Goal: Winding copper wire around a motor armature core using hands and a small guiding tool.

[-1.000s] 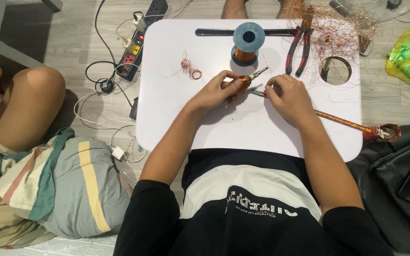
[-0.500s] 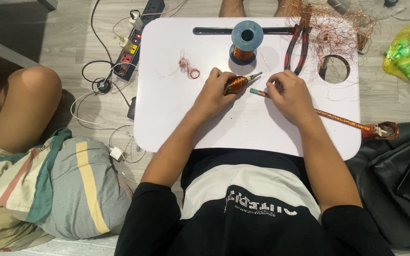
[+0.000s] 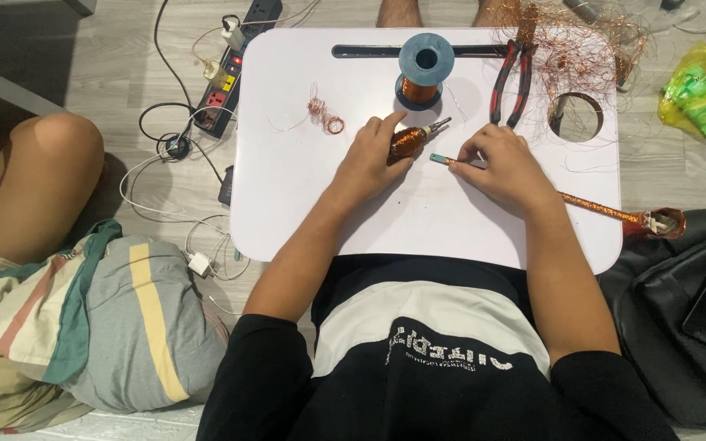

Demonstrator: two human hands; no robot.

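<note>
L hand [image 3: 369, 159]: copper-wound motor core [image 3: 408, 142] gripped, mid white table [image 3: 288, 204] | R hand [image 3: 504, 167]: thin tool [image 3: 444, 159] pinched, tip near core | risk: fine wire could be snapped if pulled too hard

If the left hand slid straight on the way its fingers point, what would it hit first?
The left hand, holding a copper-wound coil, points up and slightly right across the white table. It would probably meet the blue spool of copper wire first, though depth is hard to judge.

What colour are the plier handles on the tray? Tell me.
Red and black; the pliers lie near the tray's top edge, clearest in the head view.
</note>
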